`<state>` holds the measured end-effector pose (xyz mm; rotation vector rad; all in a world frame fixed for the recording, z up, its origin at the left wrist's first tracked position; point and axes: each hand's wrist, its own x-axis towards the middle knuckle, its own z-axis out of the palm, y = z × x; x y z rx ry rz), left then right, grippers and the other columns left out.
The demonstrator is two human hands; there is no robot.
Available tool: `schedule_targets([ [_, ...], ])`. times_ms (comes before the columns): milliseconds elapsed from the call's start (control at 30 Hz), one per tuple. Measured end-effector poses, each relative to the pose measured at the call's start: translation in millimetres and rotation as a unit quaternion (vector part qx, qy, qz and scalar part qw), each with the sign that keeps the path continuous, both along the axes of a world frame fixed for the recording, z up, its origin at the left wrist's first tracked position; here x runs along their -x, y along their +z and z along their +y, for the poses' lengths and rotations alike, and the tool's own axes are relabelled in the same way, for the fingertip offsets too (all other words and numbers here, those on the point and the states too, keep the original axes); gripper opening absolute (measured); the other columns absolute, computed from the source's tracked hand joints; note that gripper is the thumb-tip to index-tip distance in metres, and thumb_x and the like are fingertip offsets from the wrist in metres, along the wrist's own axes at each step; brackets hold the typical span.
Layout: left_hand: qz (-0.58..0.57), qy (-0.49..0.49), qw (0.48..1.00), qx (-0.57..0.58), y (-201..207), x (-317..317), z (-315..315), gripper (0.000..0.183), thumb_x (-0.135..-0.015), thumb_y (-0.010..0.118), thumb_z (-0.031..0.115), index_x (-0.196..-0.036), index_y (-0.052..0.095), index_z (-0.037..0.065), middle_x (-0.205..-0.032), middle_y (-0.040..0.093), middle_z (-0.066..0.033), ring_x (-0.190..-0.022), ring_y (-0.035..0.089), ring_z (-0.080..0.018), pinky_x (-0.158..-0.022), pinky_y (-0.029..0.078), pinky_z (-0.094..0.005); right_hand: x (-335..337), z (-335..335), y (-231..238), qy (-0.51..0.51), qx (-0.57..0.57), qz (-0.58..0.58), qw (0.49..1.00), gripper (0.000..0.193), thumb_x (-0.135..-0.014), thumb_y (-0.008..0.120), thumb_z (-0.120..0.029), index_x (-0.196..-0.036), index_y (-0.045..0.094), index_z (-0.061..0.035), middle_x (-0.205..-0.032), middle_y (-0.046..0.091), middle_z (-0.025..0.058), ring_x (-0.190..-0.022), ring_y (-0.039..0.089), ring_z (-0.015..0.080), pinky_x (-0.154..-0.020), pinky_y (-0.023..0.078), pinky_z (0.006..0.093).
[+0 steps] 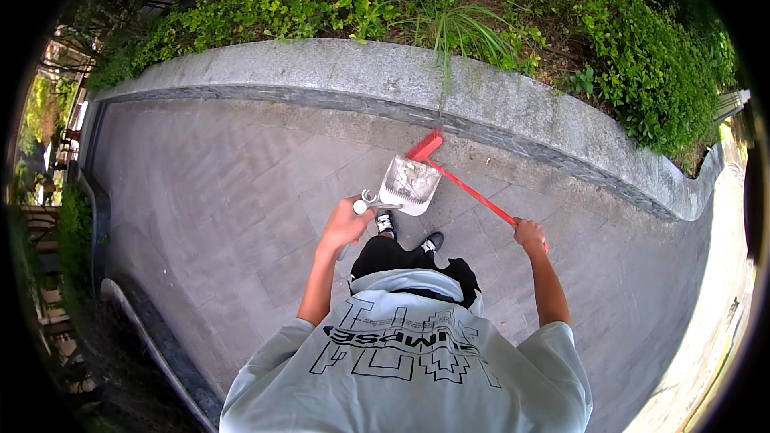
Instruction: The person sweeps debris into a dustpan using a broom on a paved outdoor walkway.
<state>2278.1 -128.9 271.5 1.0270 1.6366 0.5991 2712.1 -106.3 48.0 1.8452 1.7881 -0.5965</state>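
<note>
My left hand (342, 224) is closed round the handle of a long-handled dustpan (411, 183). Its pale pan, with a toothed edge on the near side, hangs in front of my feet and looks dirty inside. A red broom (473, 191) slants from upper left to lower right, its shaft's end gripped in my right hand (529, 234). The broom's red head (426, 144) is at the far edge of the pan, close to the foot of the stone wall. I cannot tell whether head and pan touch.
A low curved stone wall (337, 64) runs across the far side, with green shrubs (634, 56) behind it. Grey paving (233, 200) lies around my shoes (433, 242). Small bits of litter (488, 161) lie near the wall. Another dark-sided kerb (152, 337) curves at the left.
</note>
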Motion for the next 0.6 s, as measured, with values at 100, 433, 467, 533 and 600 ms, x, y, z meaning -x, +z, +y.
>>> schedule_targets([
  [100, -0.008, 0.001, 0.999, 0.04, -14, 4, -9, 0.016, -0.079, 0.053, 0.014, -0.086, 0.055, -0.001, -0.047, 0.041, 0.0013, -0.035, 0.038, -0.0067, -0.031, 0.03, -0.0238, -21, -23, 29, -0.044, 0.019, -0.015, 0.999, 0.026, -0.086, 0.043, -0.031, -0.109, 0.053, -0.0217, -0.097, 0.061, 0.0114, -0.09, 0.059, 0.0317, -0.074, 0.048, 0.0411],
  [433, 0.004, -0.042, 0.998, 0.051, -26, -17, 1, 0.015, -0.079, 0.053, 0.013, -0.087, 0.054, 0.0, -0.047, 0.041, 0.0015, -0.035, 0.037, -0.0064, -0.03, 0.029, -0.0238, -129, -112, 78, -0.149, -0.038, -0.071, 0.986, 0.027, -0.087, 0.042, -0.031, -0.11, 0.054, -0.0233, -0.089, 0.061, 0.0145, -0.083, 0.06, 0.0317, -0.071, 0.049, 0.0409],
  [467, 0.006, -0.042, 0.998, 0.056, -27, -20, 2, 0.015, -0.079, 0.053, 0.013, -0.086, 0.054, 0.0, -0.047, 0.041, 0.0015, -0.035, 0.037, -0.0064, -0.03, 0.029, -0.0238, -133, -119, 82, -0.143, -0.046, -0.073, 0.986, 0.027, -0.087, 0.043, -0.031, -0.11, 0.054, -0.0234, -0.088, 0.062, 0.0143, -0.082, 0.06, 0.0318, -0.071, 0.049, 0.041],
  [533, 0.012, -0.04, 0.997, 0.067, -25, -25, 3, 0.015, -0.079, 0.053, 0.013, -0.086, 0.054, 0.0, -0.047, 0.042, 0.0015, -0.034, 0.036, -0.0064, -0.03, 0.029, -0.0238, -134, -130, 99, -0.131, -0.06, -0.076, 0.987, 0.028, -0.087, 0.043, -0.031, -0.111, 0.054, -0.0236, -0.084, 0.062, 0.0139, -0.079, 0.06, 0.0319, -0.069, 0.049, 0.0412],
  [600, -0.004, -0.045, 0.997, 0.065, -33, -25, 4, 0.015, -0.079, 0.053, 0.013, -0.085, 0.054, 0.0, -0.047, 0.041, 0.0015, -0.034, 0.036, -0.0063, -0.03, 0.029, -0.0237, -129, -125, 114, -0.125, -0.05, -0.073, 0.988, 0.028, -0.087, 0.043, -0.031, -0.112, 0.053, -0.0248, -0.083, 0.062, 0.0135, -0.078, 0.06, 0.0318, -0.068, 0.049, 0.0412],
])
